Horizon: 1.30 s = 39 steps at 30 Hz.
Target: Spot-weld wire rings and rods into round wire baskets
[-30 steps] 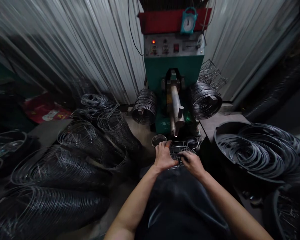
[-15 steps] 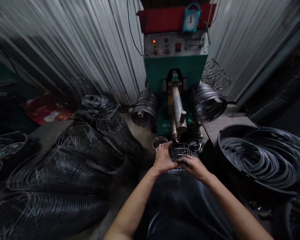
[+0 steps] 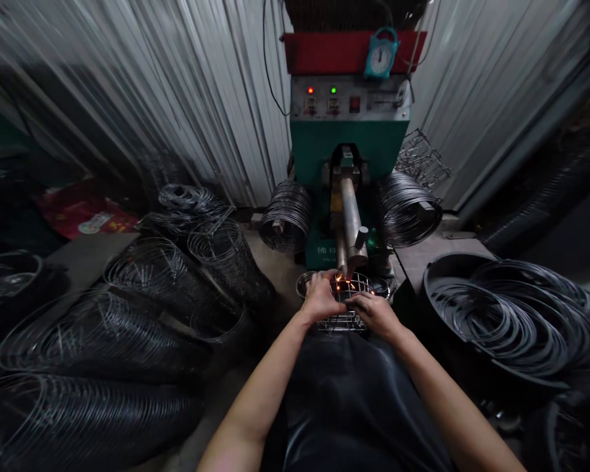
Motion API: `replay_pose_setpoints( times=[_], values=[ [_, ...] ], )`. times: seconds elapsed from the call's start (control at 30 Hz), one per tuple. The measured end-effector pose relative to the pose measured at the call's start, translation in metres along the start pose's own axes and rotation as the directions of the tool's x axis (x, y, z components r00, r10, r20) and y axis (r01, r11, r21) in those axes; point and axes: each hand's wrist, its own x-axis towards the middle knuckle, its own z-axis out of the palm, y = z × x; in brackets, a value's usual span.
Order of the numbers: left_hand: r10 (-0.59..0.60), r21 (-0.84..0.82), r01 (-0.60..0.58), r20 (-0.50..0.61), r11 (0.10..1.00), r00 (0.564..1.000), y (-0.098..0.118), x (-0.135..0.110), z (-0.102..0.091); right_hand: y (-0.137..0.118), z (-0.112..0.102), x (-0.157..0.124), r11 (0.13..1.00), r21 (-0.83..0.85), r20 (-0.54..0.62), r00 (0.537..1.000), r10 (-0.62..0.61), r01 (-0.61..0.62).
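Sparks (image 3: 341, 283) on wire basket (image 3: 358, 286) far rim, under welder tip (image 3: 343, 265); left hand (image 3: 319, 299) grips its left side, right hand (image 3: 376, 313) its right.

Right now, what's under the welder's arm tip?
A wire basket, sparking at the contact, held by left hand and right hand. Whatever supports the basket is covered.

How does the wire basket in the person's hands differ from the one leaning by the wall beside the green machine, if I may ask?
The held wire basket lies flat under the welding arm amid sparks; the leaning wire basket stands tilted by the wall. The left hand and right hand grip the held one; nothing touches the leaning one. The held one's rim looks rounded, the other boxy. Both are open wire grids.
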Motion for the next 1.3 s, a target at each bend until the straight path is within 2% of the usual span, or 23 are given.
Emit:
replay_pose_setpoints(
  times=[0.2,0.33,0.4,0.53,0.67,0.77,0.93,1.03,1.13,1.2,1.23,1.3],
  values=[
    [-0.054,0.066,0.058,-0.06,0.996,0.997,0.005,0.004,0.001,0.008,0.01,0.0,0.997,-0.08,-0.094,0.996,0.015,-0.022],
    [-0.097,0.076,0.099,-0.029,0.992,0.995,0.007,0.016,-0.003,0.012,0.011,0.014,0.994,-0.107,-0.152,0.988,-0.004,-0.012],
    [-0.105,0.073,0.107,-0.027,0.992,0.994,0.007,0.019,-0.003,0.01,0.011,0.011,0.994,-0.111,-0.212,0.977,-0.006,-0.018],
    [-0.092,0.085,0.096,-0.052,0.992,0.994,0.005,0.019,-0.003,0.004,0.015,-0.024,0.999,-0.016,-0.301,0.953,0.038,-0.045],
    [-0.111,0.092,0.117,-0.072,0.989,0.991,0.002,0.029,-0.006,0.008,0.021,-0.071,0.994,0.057,-0.213,0.971,0.103,-0.093],
    [-0.136,0.077,0.142,-0.07,0.987,0.988,0.001,0.039,-0.007,0.015,0.022,-0.095,0.985,0.07,-0.153,0.975,0.164,-0.155],
    [-0.152,0.009,0.153,-0.069,0.988,0.986,-0.002,0.041,-0.003,0.016,0.015,-0.122,0.965,0.073,-0.125,0.958,0.26,-0.252],
    [-0.128,-0.033,0.126,-0.084,0.991,0.988,-0.003,0.04,-0.001,0.014,0.01,-0.147,0.948,0.031,-0.141,0.938,0.318,-0.316],
    [-0.114,-0.044,0.111,-0.067,0.993,0.991,-0.005,0.044,-0.005,0.016,0.001,-0.187,0.923,-0.018,-0.217,0.903,0.37,-0.383],
    [-0.083,-0.098,0.077,-0.058,0.992,0.995,-0.011,0.042,-0.009,0.019,-0.012,-0.222,0.888,-0.032,-0.306,0.85,0.428,-0.459],
    [-0.051,-0.149,0.041,-0.067,0.988,0.996,-0.017,0.037,-0.011,0.022,-0.021,-0.241,0.856,-0.037,-0.363,0.805,0.468,-0.515],
    [0.013,-0.285,-0.047,-0.123,0.957,0.992,-0.033,0.018,-0.009,0.025,-0.044,-0.284,0.749,-0.04,-0.477,0.671,0.567,-0.662]
  ],
)
